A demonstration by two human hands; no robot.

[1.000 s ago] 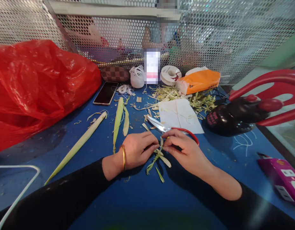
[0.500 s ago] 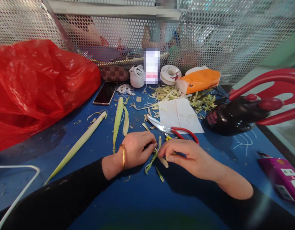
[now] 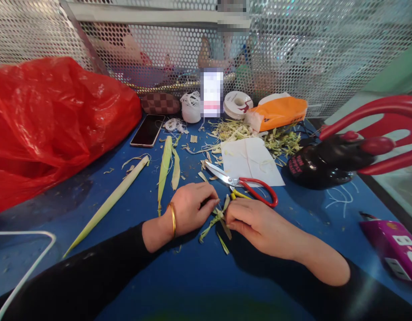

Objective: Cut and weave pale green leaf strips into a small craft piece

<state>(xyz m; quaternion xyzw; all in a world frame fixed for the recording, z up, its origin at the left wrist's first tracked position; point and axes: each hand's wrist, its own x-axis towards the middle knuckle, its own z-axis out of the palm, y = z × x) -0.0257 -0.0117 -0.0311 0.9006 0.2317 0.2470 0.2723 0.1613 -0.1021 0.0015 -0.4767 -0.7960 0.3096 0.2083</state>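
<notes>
A small braided piece of green leaf strips [image 3: 212,222] lies on the blue table between my two hands. My left hand [image 3: 192,207], with a gold bangle at the wrist, is pinched at the piece's upper left side. Thumb and fingers of my right hand [image 3: 259,225] are closed at its right side, on a pale leaf strip [image 3: 226,201] partly hidden by the fingertips. Red-handled scissors [image 3: 230,180] lie just beyond my right hand, with a yellow part under the handles. A loose green strip [image 3: 223,243] rests in front of the piece.
Long pale leaves [image 3: 110,203] lie at left, near a red plastic bag [image 3: 58,133] and a phone [image 3: 148,130]. White paper [image 3: 251,160], dried clippings [image 3: 282,141], a ribbon spool [image 3: 238,104] and an orange packet [image 3: 281,113] sit behind. A black object [image 3: 319,162] and a purple box [image 3: 395,247] stand right.
My right hand has turned and its fingers have closed more tightly beside the braided piece, showing more of the scissors' handles. The pale strip has shifted. My left hand has hardly moved.
</notes>
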